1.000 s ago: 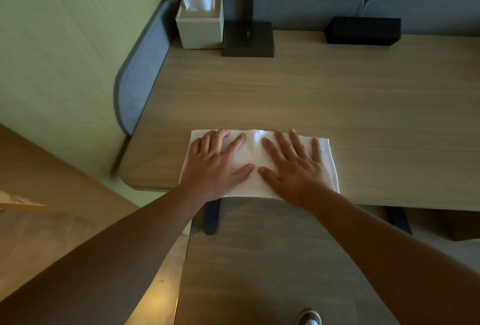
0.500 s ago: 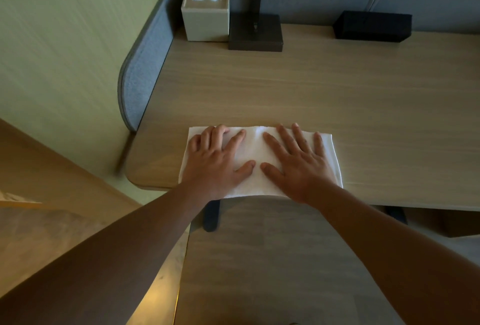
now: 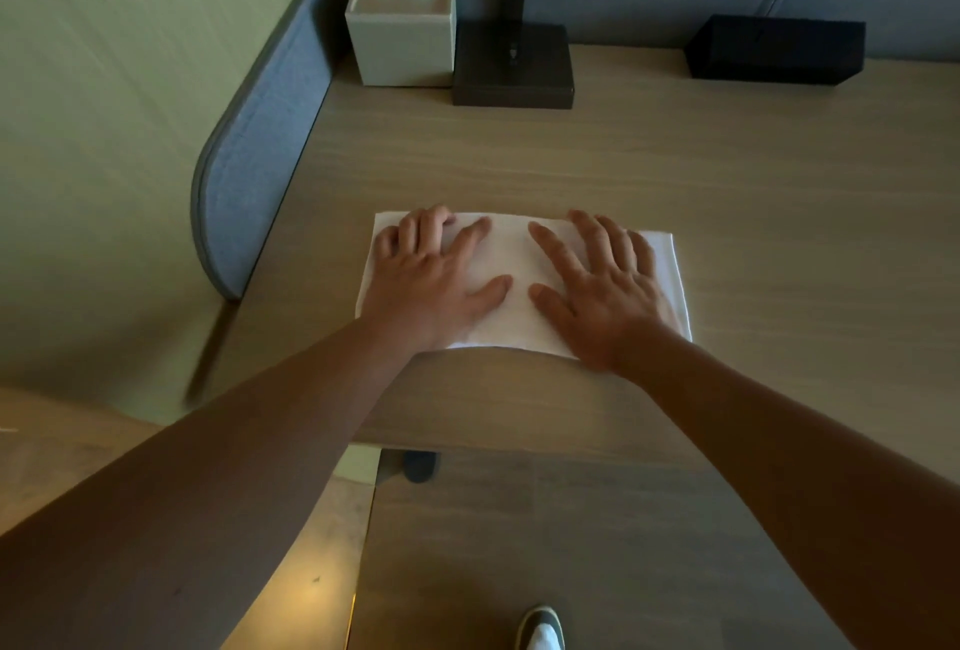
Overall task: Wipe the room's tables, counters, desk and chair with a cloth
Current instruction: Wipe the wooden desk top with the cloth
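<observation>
wall (image 3: 104,78): pale green | floor (image 3: 597,545): wood-look | padded panel (image 3: 249,150): grey-blue

Both forearms are bare right down to the wrists, no sleeves anywhere, and the left hand (image 3: 436,280) and right hand (image 3: 602,296) carry no gloves, rings or watch. Down below, one dark shoe (image 3: 540,629) with a white top.

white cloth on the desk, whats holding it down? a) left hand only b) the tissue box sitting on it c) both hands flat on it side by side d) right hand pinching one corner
c: the left hand and the right hand both lie palm down with fingers spread on the white cloth, which lies on the desk; the tissue box stands far back, apart from it.
</observation>
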